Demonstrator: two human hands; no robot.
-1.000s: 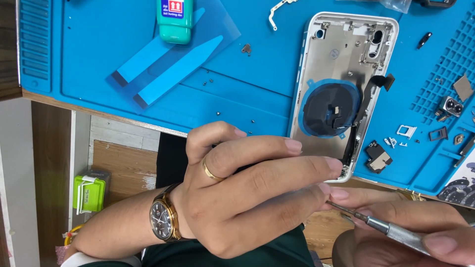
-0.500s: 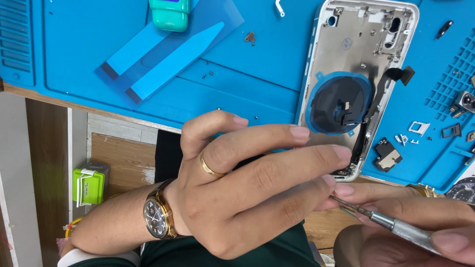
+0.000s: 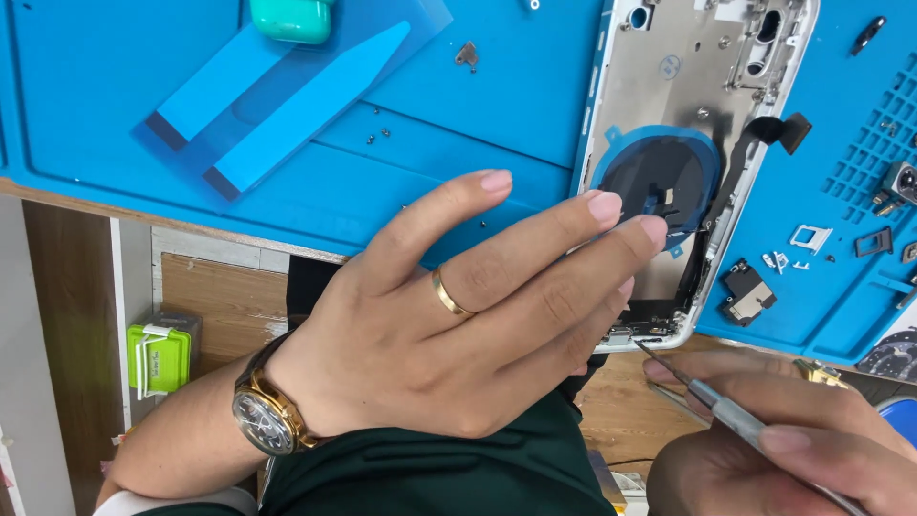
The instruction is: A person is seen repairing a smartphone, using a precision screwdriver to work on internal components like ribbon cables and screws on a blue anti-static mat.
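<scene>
An opened phone housing (image 3: pixel 693 143) is seen lying on a blue work mat (image 3: pixel 478 153) at the counter edge, its long axis running away from the person. The left hand (image 3: pixel 458 325) is laid flat on its near end, fingers (image 3: pixel 611 212) spread and grasping nothing. A thin screwdriver (image 3: pixel 726 411) is pinched in the right hand (image 3: pixel 812 440), the tip aimed up-left at the housing's near bottom edge, just beside it.
</scene>
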